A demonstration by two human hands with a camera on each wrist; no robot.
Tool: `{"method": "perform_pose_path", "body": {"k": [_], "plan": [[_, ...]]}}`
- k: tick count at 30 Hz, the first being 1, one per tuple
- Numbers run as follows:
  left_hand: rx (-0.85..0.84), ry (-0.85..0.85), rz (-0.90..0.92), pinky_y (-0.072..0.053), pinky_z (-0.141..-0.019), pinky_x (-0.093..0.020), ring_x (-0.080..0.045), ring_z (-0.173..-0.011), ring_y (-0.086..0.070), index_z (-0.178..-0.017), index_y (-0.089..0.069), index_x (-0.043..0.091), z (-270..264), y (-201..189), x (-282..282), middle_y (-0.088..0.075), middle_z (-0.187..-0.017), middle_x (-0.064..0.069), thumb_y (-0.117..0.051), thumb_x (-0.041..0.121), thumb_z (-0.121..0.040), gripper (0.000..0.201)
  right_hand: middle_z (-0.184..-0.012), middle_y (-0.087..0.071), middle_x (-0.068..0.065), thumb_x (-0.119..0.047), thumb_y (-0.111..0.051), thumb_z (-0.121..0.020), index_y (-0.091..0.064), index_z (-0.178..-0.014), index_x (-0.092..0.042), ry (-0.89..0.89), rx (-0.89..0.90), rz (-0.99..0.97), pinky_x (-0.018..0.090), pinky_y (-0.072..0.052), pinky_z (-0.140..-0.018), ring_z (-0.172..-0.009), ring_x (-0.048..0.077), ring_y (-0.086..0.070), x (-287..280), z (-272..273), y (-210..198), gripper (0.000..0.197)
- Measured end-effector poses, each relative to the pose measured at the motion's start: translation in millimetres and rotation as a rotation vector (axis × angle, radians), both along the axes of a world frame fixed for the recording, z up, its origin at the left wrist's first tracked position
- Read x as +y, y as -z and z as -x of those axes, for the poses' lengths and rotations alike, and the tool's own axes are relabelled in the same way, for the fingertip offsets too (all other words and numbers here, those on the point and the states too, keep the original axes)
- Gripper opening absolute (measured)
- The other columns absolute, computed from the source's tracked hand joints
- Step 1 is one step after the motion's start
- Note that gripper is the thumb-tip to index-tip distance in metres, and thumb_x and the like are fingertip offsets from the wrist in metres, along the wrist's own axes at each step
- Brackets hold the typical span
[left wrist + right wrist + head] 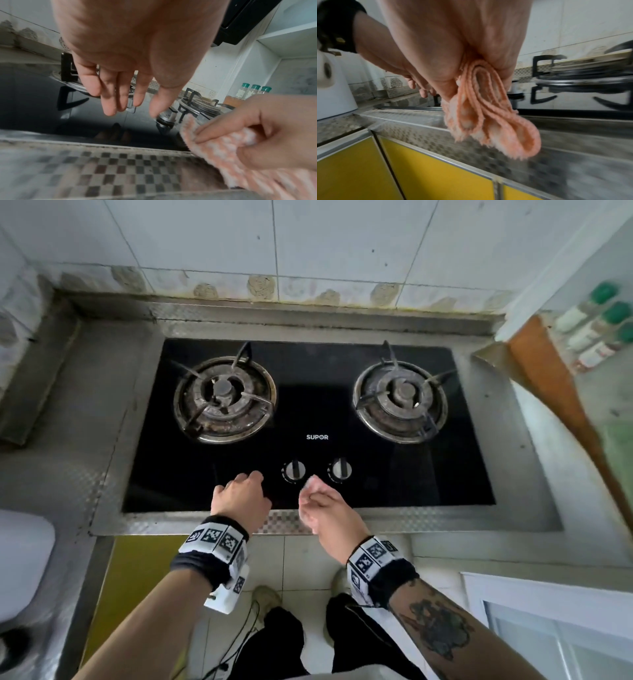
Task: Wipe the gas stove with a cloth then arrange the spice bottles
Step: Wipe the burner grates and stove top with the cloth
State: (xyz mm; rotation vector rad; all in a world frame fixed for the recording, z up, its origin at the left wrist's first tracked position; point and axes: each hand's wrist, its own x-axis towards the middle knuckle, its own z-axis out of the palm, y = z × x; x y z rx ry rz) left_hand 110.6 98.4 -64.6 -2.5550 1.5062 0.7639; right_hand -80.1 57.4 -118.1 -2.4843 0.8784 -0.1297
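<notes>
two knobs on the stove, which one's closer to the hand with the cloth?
The left knob: the right hand, gripping the pink cloth, sits between both but nearer it; the right knob lies farther right.

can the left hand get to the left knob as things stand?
Probably yes. The left hand hangs open over the stove glass just beside the left knob, holding nothing, with nothing between them. The right hand grips the cloth on the knob's other side.

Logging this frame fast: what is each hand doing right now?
Left hand: open, fingers straight, holding nothing, over the stove front.
Right hand: gripping the bunched pink cloth.
</notes>
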Motion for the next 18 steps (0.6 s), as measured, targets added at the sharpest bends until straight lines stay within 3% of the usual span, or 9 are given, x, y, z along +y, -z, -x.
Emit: {"method": "perform_pose_path", "body": {"k": [2,7,9,11,14,16,18], "plan": [[0.003,-0.008,-0.007,-0.037,-0.094,-0.042,-0.028,-0.106,-0.056,-0.125,-0.048,0.018,11.7,2.2,-1.9,-0.058,-0.115,-0.007,-0.052,0.025,-0.08,0.046,-0.128,-0.06,0.012,-0.002,-0.06,-0.081,-0.07,-0.111,-0.007,0.054,0.039,-0.016,0.044,-0.034,-0.109,-0.128,0.03,-0.047,-12.8,34.1,-4.5,0.032],[-0.031,-0.055,-0.03,-0.036,-0.096,-0.042,-0.027,-0.11,-0.055,-0.133,-0.045,0.021,25.7,8.2,-4.8,-0.056,-0.121,-0.007,-0.054,0.031,-0.082,0.053,-0.111,-0.068,0.009,0.001,-0.067,-0.073,-0.074,-0.096,-0.009,0.264,0.122,0.004,0.034,-0.036,-0.101,-0.108,0.027,-0.06,-62.5,126.4,-16.8,0.026],[-0.037,-0.085,-0.039,-0.036,-0.096,-0.042,-0.027,-0.109,-0.055,-0.133,-0.046,0.021,27.7,9.1,-7.1,-0.055,-0.123,-0.006,-0.054,0.031,-0.082,0.053,-0.098,-0.062,-0.005,0.004,-0.057,-0.07,-0.065,-0.079,-0.021,0.354,0.121,-0.053,0.034,-0.049,-0.081,-0.081,0.013,-0.059,-88.4,157.9,-15.6,0.028],[-0.051,-0.107,-0.048,-0.036,-0.095,-0.042,-0.027,-0.108,-0.056,-0.132,-0.048,0.022,28.8,9.3,-8.7,-0.056,-0.123,-0.006,-0.054,0.031,-0.082,0.051,-0.085,-0.05,-0.016,0.001,-0.046,-0.068,-0.047,-0.068,-0.027,0.448,0.163,-0.105,0.03,-0.049,-0.06,-0.064,0.005,-0.056,-112.9,181.6,-16.7,0.029],[-0.077,-0.119,-0.049,-0.036,-0.095,-0.041,-0.026,-0.109,-0.056,-0.131,-0.049,0.021,31.1,10.4,-9.8,-0.056,-0.125,-0.005,-0.052,0.03,-0.084,0.048,-0.083,-0.06,-0.007,-0.001,-0.048,-0.074,-0.057,-0.07,-0.024,0.561,0.208,-0.087,0.034,-0.055,-0.06,-0.069,0.017,-0.064,-138.0,205.9,-18.9,0.025],[-0.094,-0.106,-0.059,-0.037,-0.093,-0.04,-0.026,-0.108,-0.057,-0.132,-0.049,0.021,32.0,11.0,-9.9,-0.059,-0.124,-0.004,-0.052,0.03,-0.085,0.048,-0.093,-0.062,-0.005,-0.005,-0.047,-0.077,-0.061,-0.07,-0.023,0.643,0.187,-0.067,0.033,-0.056,-0.056,-0.068,0.012,-0.062,-145.3,209.8,-19.6,0.024],[-0.108,-0.092,-0.068,-0.038,-0.091,-0.039,-0.025,-0.106,-0.058,-0.132,-0.048,0.021,31.7,11.4,-10.9,-0.062,-0.121,-0.004,-0.051,0.031,-0.084,0.048,-0.096,-0.054,-0.011,-0.006,-0.041,-0.072,-0.056,-0.065,-0.023,0.667,0.202,-0.008,0.03,-0.052,-0.051,-0.071,0.009,-0.058,-150.0,208.4,-18.2,0.023]]}}
